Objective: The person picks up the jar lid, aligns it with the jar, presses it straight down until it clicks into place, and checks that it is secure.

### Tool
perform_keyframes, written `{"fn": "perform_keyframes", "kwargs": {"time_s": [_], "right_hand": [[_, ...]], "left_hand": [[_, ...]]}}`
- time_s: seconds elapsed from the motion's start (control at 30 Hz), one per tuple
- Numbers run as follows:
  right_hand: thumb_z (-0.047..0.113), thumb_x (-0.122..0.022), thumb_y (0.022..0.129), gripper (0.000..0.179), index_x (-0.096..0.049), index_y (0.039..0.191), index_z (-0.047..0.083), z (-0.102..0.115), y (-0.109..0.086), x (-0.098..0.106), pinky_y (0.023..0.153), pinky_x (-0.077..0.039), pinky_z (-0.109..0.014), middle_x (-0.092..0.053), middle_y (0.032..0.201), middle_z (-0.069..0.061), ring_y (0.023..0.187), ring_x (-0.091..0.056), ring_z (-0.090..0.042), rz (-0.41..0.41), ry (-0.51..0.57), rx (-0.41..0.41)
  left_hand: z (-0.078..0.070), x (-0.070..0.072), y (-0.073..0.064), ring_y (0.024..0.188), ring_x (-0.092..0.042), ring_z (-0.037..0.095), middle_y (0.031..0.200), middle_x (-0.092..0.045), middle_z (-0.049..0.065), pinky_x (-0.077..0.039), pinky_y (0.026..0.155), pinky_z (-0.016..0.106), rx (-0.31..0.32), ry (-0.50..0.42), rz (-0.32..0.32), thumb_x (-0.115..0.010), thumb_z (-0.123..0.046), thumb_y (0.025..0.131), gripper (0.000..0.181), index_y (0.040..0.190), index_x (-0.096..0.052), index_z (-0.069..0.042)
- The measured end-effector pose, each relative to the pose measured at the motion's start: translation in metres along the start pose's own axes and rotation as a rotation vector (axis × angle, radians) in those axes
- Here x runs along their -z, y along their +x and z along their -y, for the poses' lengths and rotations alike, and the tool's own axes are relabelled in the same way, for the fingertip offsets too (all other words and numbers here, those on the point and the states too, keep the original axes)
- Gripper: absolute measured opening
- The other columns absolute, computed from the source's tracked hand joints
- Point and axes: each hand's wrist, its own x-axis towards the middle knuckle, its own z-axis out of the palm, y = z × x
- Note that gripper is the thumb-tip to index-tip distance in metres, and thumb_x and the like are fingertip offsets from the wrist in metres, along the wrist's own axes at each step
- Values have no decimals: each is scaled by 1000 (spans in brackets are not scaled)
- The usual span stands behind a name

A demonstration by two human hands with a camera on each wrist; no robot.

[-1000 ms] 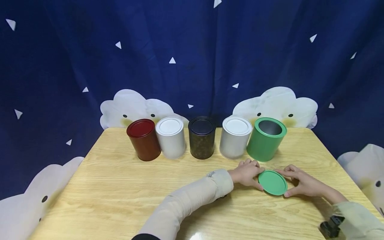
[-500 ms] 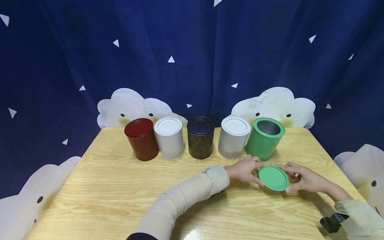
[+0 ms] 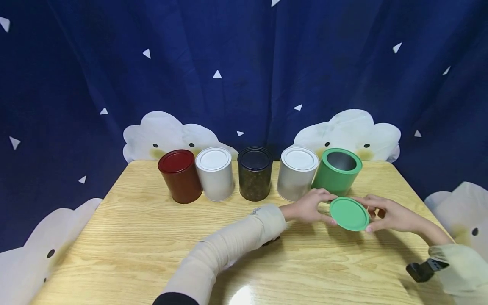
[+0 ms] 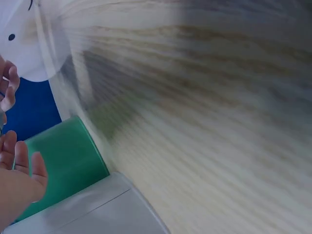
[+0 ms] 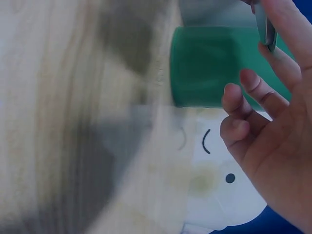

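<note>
A round green lid [image 3: 349,214] is held up off the table between both hands, its top face tilted toward the head camera. My left hand [image 3: 309,206] pinches its left edge with thumb and fingers. On the opposite edge, my right hand [image 3: 394,215] does the same. Just behind them stands a green can [image 3: 335,181], its round top opening uncovered. In the right wrist view the lid [image 5: 266,28] appears edge-on at the right hand's fingertips, with the green can [image 5: 214,68] behind. The left wrist view barely shows the lid; the left hand [image 4: 19,185] overlaps the green can there.
Left of the green can stand a white can [image 3: 296,180], a black can [image 3: 255,180], another white can [image 3: 217,180] and a dark red can [image 3: 183,182], all with lids on. They line the rear of the wooden table [image 3: 126,237], before a blue curtain [image 3: 190,63].
Both hands have lifted the green lid from near the tabletop and carried it toward the green can. It tilts more now. The cans hold their places; the view shifted slightly.
</note>
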Motion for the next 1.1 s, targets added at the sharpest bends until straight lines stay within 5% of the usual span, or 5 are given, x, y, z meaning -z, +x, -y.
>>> {"fn": "perform_keyframes", "kwargs": {"time_s": [0.53, 1.1], "right_hand": [[1, -78, 65, 75, -45, 132, 3, 13, 9, 18, 48, -30, -24, -47, 87, 8, 68, -40, -13, -4, 9, 13], [-6, -74, 66, 75, -41, 133, -1, 24, 13, 35, 48, -30, -24, -44, 82, 3, 66, -38, -14, -21, 56, 4]], "left_hand": [[-10, 20, 0, 101, -46, 8, 115, -50, -1, -31, 82, 9, -49, -112, -81, -74, -31, 76, 69, 133, -45, -6], [-22, 32, 4, 97, -45, 5, 117, -49, 1, -34, 81, 10, -58, -135, -148, -72, -29, 78, 68, 135, -43, -7]]}}
